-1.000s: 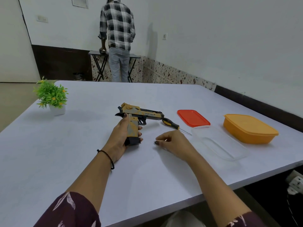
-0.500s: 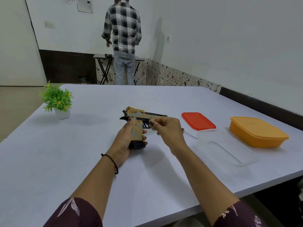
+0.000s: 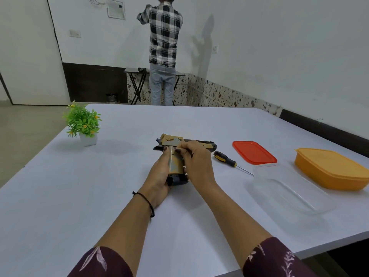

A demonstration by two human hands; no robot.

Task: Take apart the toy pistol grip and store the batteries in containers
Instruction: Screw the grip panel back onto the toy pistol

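Around the grip (image 3: 175, 163) of the toy pistol (image 3: 173, 139), both of the person's hands now meet. The left hand (image 3: 159, 176) clasps it from the left, thumb laid up along its back edge. The right hand (image 3: 198, 162), which a second ago lay on the white table (image 3: 79, 196) just right of the grip, has come up and pinches at the grip's upper end, close by the trigger. The black base of the grip points back toward the person, and the barrel runs off to the right; whether the toy rests on the table or is held just clear of it cannot be told. To the right of the grip the screwdriver (image 3: 224, 158) lies untouched, with the red lid (image 3: 253, 151), the open clear container (image 3: 289, 188) and the lidded orange container (image 3: 331, 168) farther right. The shift suggests the work on the grip has only begun, with fingers probing for a cover or catch. The grip looks whole, no batteries show, and the clear container appears empty.
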